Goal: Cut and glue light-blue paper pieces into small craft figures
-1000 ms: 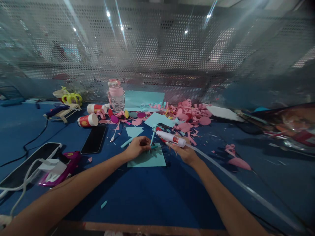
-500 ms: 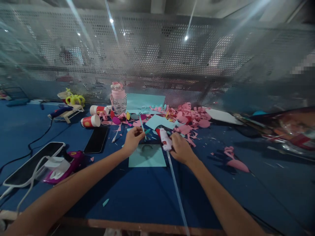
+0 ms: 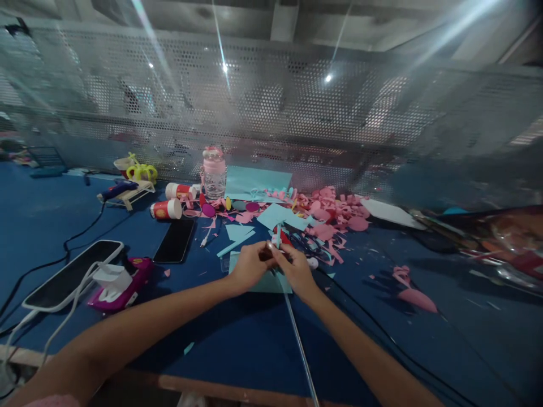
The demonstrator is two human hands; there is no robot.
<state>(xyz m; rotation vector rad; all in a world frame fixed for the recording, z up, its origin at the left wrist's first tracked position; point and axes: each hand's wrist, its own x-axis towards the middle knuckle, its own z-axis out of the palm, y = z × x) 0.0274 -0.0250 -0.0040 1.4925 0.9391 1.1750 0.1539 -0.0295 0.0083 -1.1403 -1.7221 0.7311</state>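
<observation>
1. A light blue stem (image 3: pixel 279 233) is standing upright near the middle of the table (image 3: pixel 229 345), rising just above the fingertips.
2. The left hand (image 3: pixel 250 265) and right hand (image 3: pixel 299 271) are meeting, both pinching around the stem's lower end; their fingers are hiding anything smaller between them.
3. A light blue sheet (image 3: pixel 271 284) is lying beneath the hands.
4. A white-and-red glue gun (image 3: pixel 313 263) is lying just behind the right hand, partly hidden, while a clear rod (image 3: pixel 297 330) is running from beneath the hands toward the near edge.
5. Pink scraps (image 3: pixel 324 212) are piling up farther back, on the right.
6. A clear bottle (image 3: pixel 214 178) is standing behind to the left, with a black phone (image 3: pixel 175 242) lying nearer the left hand.
</observation>
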